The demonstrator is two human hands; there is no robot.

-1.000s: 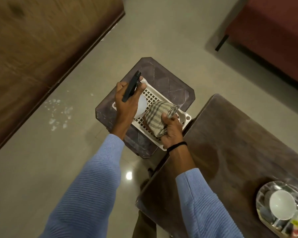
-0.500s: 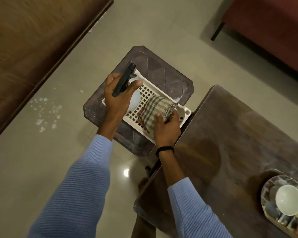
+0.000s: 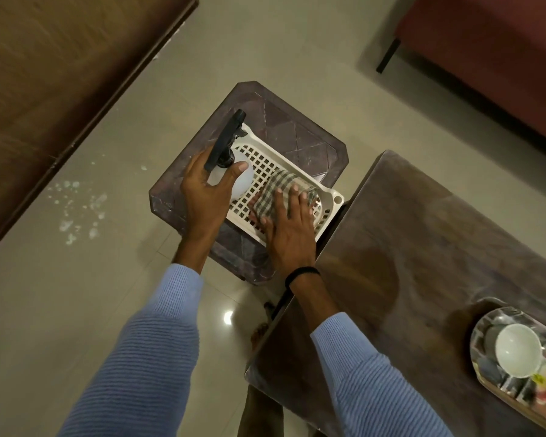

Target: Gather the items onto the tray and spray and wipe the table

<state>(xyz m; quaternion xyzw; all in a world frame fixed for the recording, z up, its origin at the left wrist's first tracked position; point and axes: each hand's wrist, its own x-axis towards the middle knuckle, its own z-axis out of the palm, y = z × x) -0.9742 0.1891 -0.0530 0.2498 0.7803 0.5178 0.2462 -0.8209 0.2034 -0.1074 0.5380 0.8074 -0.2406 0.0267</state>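
Note:
A white slatted basket (image 3: 265, 156) sits on a dark plastic stool (image 3: 297, 127) beside the brown table (image 3: 407, 247). My left hand (image 3: 204, 197) is closed around a white spray bottle (image 3: 245, 181) with a black trigger head, standing at the basket's left end. A checked cloth (image 3: 281, 182) lies in the basket's right half. Flat on top of the cloth rests my right hand (image 3: 292, 228), fingers straight and apart. At the table's right end a shiny tray (image 3: 483, 329) carries a white bowl (image 3: 517, 350) and small items.
A red sofa (image 3: 486, 42) stands at the upper right, with a black leg on the floor. Dark wooden furniture (image 3: 44, 74) fills the upper left. White flecks (image 3: 76, 206) mark the tiled floor. My bare feet show under the table's near edge.
My right hand has lowered the cloth into the basket and gone from gripping it to lying flat on it. The spray bottle has come down into the basket.

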